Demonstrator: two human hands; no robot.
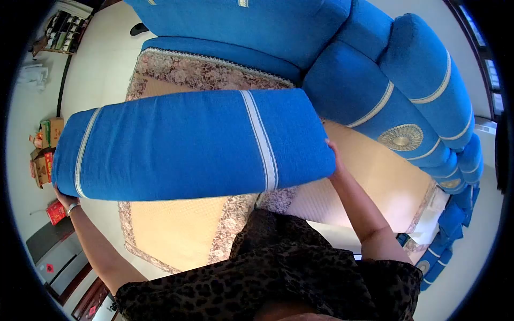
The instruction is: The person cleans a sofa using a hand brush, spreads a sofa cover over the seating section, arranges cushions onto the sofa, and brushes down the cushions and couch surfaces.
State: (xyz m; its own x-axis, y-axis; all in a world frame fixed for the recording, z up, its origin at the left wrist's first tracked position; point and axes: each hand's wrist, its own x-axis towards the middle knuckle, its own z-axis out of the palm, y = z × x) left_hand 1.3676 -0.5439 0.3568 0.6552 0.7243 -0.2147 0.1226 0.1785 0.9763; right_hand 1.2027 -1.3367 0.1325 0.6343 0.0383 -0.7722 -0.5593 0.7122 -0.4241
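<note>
A long blue sofa cushion (176,144) with white lace bands is held up in front of me, above the seat. My left hand (66,199) grips its lower left corner, with a silvery bracelet at the wrist. At the other end, my right hand (337,160) clasps the right edge; its thumb shows and the other fingers are mostly hidden behind the cushion. Beneath it lies a beige seat cover (176,230) with a brown floral border. The blue-covered sofa backrest (241,32) stands beyond.
More blue back cushions (348,80) with lace trim line the right side, above another beige seat cover (375,171). Along the left wall are cardboard boxes (52,132), a red box (56,212) and dark furniture (51,238). A dark shoe (139,29) shows on the pale floor.
</note>
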